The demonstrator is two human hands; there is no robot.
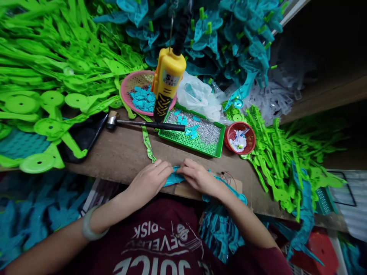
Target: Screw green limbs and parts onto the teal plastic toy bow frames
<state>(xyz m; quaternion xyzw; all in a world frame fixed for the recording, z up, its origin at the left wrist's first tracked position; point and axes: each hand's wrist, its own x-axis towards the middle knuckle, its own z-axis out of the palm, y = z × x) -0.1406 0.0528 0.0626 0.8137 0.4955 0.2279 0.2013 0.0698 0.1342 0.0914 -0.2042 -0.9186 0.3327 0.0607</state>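
Note:
Both hands meet at a blue plastic part (172, 179) lying near the table's front edge. My left hand (151, 176) has its fingers closed on the part's left side. From the right, my right hand (196, 175) pinches the same part, its fingertips bent down over it. Whatever small detail sits under the fingertips is hidden. Just beyond my left hand lies a narrow green plastic piece (148, 144). Beneath my right forearm is another blue section (233, 193), with thin red and black wires (228, 177) beside it on a piece of cardboard (187, 190).
A yellow electric screwdriver (169, 80) hangs over the table. Behind are a hammer (143, 124), a green tray (206, 149) of screws, a pink basket (126, 86) of blue pieces and a red basket (249, 143). Green parts (51, 76) and blue parts (206, 38) are heaped around.

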